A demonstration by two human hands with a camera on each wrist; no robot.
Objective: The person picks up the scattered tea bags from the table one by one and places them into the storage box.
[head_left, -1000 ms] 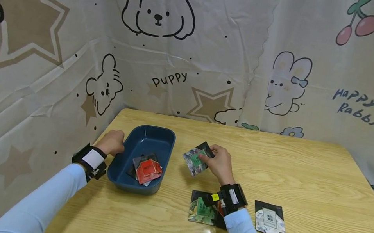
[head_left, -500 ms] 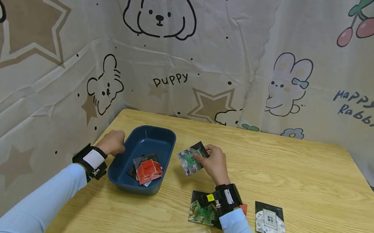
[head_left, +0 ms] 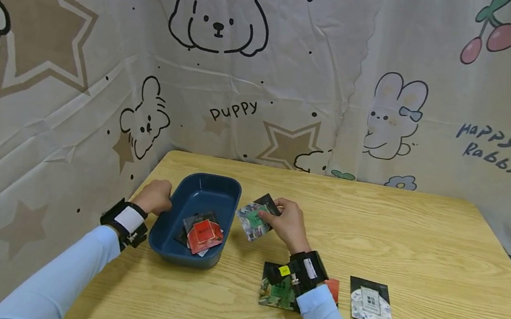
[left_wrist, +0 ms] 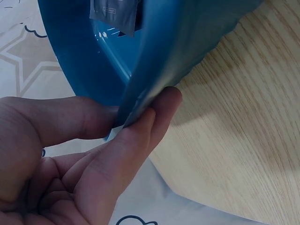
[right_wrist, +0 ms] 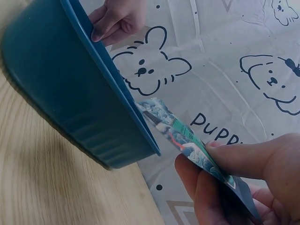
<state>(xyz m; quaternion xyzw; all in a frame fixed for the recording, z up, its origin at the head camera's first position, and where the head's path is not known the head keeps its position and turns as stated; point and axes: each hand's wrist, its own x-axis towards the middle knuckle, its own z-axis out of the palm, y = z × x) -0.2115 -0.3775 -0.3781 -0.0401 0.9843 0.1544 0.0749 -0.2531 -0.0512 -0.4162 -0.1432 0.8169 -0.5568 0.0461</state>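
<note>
A blue plastic basin [head_left: 213, 263] stands on the left of the table, with several sachets, a red one [head_left: 204, 237] on top, lying inside it. My left hand [head_left: 154, 197] pinches the basin's left rim between thumb and fingers, as the left wrist view confirms. Just right of the basin, my right hand [head_left: 290, 224] holds a black sachet with a green label and blue-grey wave pattern [head_left: 252, 222] above the table. In the right wrist view the thumb presses on this sachet [right_wrist: 187, 145], fingers beneath, its far end close to the basin's rim.
Under my right wrist lie a green-patterned sachet [head_left: 275, 295] and a red one [head_left: 333, 289], both partly hidden. Farther right is a black and white sachet [head_left: 371, 303]. A printed cloth [head_left: 268, 64] hangs behind the wooden table [head_left: 441, 259] and along its left side.
My right hand has moved left with the wave-patterned sachet, toward the basin. More of the red sachet on the table shows beside my wrist. The left hand stays on the rim.
</note>
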